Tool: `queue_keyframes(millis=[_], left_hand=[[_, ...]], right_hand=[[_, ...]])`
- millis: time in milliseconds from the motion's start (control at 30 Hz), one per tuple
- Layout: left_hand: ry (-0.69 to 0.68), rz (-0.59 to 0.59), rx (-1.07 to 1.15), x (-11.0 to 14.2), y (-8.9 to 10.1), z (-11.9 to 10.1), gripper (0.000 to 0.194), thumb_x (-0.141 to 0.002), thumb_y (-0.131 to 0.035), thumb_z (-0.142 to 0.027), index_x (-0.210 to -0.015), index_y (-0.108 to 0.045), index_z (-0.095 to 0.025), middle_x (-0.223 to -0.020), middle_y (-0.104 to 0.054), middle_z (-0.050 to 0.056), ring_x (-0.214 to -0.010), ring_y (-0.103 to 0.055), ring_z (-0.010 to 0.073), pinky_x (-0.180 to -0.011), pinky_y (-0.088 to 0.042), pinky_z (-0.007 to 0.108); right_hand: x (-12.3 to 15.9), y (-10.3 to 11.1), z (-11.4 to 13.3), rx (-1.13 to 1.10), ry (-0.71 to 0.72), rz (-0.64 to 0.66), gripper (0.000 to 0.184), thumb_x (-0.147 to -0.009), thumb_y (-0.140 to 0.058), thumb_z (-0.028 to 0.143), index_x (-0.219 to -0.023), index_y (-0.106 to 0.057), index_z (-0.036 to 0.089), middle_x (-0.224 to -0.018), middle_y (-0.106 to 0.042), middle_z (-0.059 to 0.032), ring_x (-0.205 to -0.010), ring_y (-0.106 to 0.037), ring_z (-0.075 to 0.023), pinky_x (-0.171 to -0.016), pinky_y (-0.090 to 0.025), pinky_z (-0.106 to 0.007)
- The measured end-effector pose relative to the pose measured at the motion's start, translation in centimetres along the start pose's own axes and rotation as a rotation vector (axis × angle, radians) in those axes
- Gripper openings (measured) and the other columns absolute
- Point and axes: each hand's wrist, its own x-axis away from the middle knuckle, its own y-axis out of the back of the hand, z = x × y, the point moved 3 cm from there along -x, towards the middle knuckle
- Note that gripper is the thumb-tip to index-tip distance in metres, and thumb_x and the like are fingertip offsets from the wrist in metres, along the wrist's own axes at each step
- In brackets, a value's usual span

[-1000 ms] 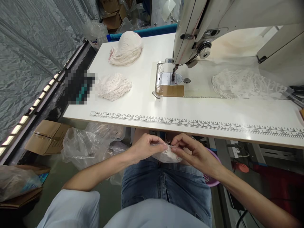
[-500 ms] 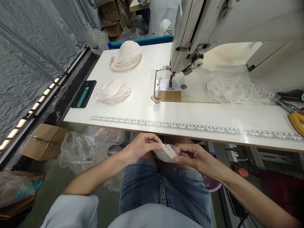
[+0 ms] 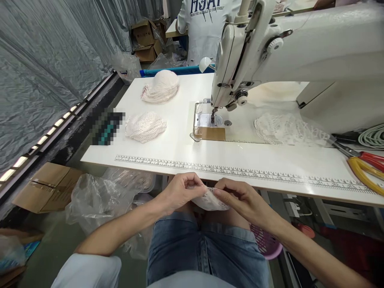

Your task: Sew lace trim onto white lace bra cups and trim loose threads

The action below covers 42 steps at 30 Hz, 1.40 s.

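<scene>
Just below the front edge of the table, over my lap, I hold a small piece of white lace fabric (image 3: pixel 210 201). My left hand (image 3: pixel 186 187) pinches its left end between thumb and fingers. At the right end, the thumb and forefinger of my right hand (image 3: pixel 237 195) close on its upper edge. The piece hangs slightly rounded between both hands, and my fingers hide part of its edge. On the table, a stack of white lace pieces (image 3: pixel 161 86) lies behind a smaller white lace pile (image 3: pixel 146 127), both left of the sewing machine (image 3: pixel 231 76).
More white lace (image 3: pixel 291 129) lies on the machine bed's right side. Scissors (image 3: pixel 363 164) with yellow and red handles rest at the table's right. A printed ruler (image 3: pixel 180 165) runs along the front edge. A purple basket (image 3: pixel 267 242) stands below. A person in white (image 3: pixel 204 36) is beyond.
My right hand has shifted its grip along the lace edge, and the piece has been turned slightly. The view has tilted up, showing more of the machine, the scissors and the person beyond.
</scene>
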Motion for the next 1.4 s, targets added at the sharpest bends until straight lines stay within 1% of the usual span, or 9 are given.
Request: queue_keyframes(millis=[233, 333, 467, 667, 933, 1067, 1200, 1300, 1400], left_hand=[[-0.075, 0.013, -0.087, 0.2, -0.2, -0.2, 0.015, -0.076, -0.063, -0.026, -0.075, -0.059, -0.012, -0.071, -0.059, 0.002, -0.068, -0.053, 0.0103, -0.063, -0.041, 0.021], [-0.076, 0.030, -0.061, 0.1, -0.1, -0.5, 0.016, -0.076, -0.064, -0.027, -0.076, -0.058, -0.012, -0.070, -0.059, 0.001, -0.067, -0.053, 0.0103, -0.063, -0.042, 0.021], [-0.070, 0.055, -0.016, 0.0, 0.4, -1.2, 0.018, -0.074, -0.067, -0.028, -0.076, -0.060, -0.011, -0.071, -0.060, 0.002, -0.068, -0.055, 0.0109, -0.066, -0.043, 0.023], [-0.030, 0.072, 0.023, -0.1, 0.7, -2.0, 0.018, -0.073, -0.069, -0.027, -0.076, -0.061, -0.011, -0.070, -0.060, 0.001, -0.065, -0.053, 0.0089, -0.062, -0.040, 0.020], [-0.079, 0.045, 0.012, -0.3, 1.9, -5.6, 0.023, -0.064, -0.076, -0.028, -0.070, -0.063, -0.010, -0.064, -0.060, 0.000, -0.062, -0.052, 0.0078, -0.061, -0.039, 0.019], [-0.168, 0.110, -0.099, -3.6, 3.5, -8.7, 0.023, -0.065, -0.074, -0.028, -0.072, -0.062, -0.010, -0.064, -0.059, 0.000, -0.061, -0.052, 0.0078, -0.060, -0.040, 0.020], [-0.216, 0.168, -0.401, -9.5, 4.6, -10.9, 0.018, -0.071, -0.066, -0.027, -0.070, -0.060, -0.010, -0.057, -0.053, -0.002, -0.054, -0.047, 0.0067, -0.054, -0.036, 0.020], [-0.231, 0.144, -0.600, -13.4, 4.8, -11.3, 0.011, -0.072, -0.061, -0.021, -0.066, -0.058, -0.011, -0.055, -0.051, -0.003, -0.052, -0.045, 0.0074, -0.050, -0.033, 0.020], [-0.237, 0.139, -0.657, -15.5, 4.7, -11.2, 0.005, -0.069, -0.060, -0.018, -0.067, -0.059, -0.013, -0.061, -0.056, -0.001, -0.056, -0.049, 0.0096, -0.051, -0.033, 0.021]], right_hand=[[0.1, 0.0, 0.3, 0.095, -0.032, -0.012, 0.029, -0.088, -0.049, 0.042, -0.075, -0.057, 0.017, -0.064, -0.050, 0.0010, -0.057, -0.042, -0.0108, -0.050, -0.033, -0.022], [0.0, 0.2, 0.9, 0.025, -0.029, -0.016, 0.031, -0.089, -0.047, 0.042, -0.074, -0.055, 0.017, -0.063, -0.048, 0.0015, -0.057, -0.041, -0.0103, -0.050, -0.033, -0.022], [0.0, 0.4, 1.1, -0.067, -0.073, 0.071, 0.033, -0.091, -0.043, 0.046, -0.078, -0.054, 0.017, -0.062, -0.045, 0.0028, -0.055, -0.039, -0.0094, -0.049, -0.033, -0.022], [0.0, 0.5, 0.4, -0.075, -0.138, 0.083, 0.040, -0.082, -0.056, 0.050, -0.062, -0.045, 0.017, -0.056, -0.032, 0.0061, -0.050, -0.030, -0.0071, -0.044, -0.023, -0.021], [-0.7, 1.1, 2.3, -0.086, -0.174, 0.056, 0.044, -0.076, -0.059, 0.056, -0.060, -0.044, 0.019, -0.054, -0.033, 0.0062, -0.048, -0.032, -0.0073, -0.042, -0.026, -0.022], [-2.3, 2.3, 3.2, 0.063, -0.081, -0.021, 0.045, -0.081, -0.052, 0.055, -0.057, -0.042, 0.019, -0.052, -0.040, 0.0046, -0.050, -0.037, -0.0091, -0.045, -0.028, -0.023], [-4.0, 5.2, 2.3, 0.482, 0.004, -0.094, 0.040, -0.090, -0.043, 0.045, -0.060, -0.048, 0.019, -0.051, -0.051, 0.0018, -0.048, -0.046, -0.0111, -0.046, -0.032, -0.023], [-4.6, 8.2, 1.7, 0.836, 0.145, -0.279, 0.028, -0.093, -0.040, 0.039, -0.083, -0.058, 0.019, -0.059, -0.060, -0.0004, -0.047, -0.053, -0.0131, -0.044, -0.034, -0.023], [-5.2, 10.1, 1.8, 1.082, 0.406, -0.399, 0.022, -0.095, -0.038, 0.025, -0.107, -0.056, 0.018, -0.083, -0.068, -0.0068, -0.057, -0.059, -0.0142, -0.044, -0.036, -0.023]])
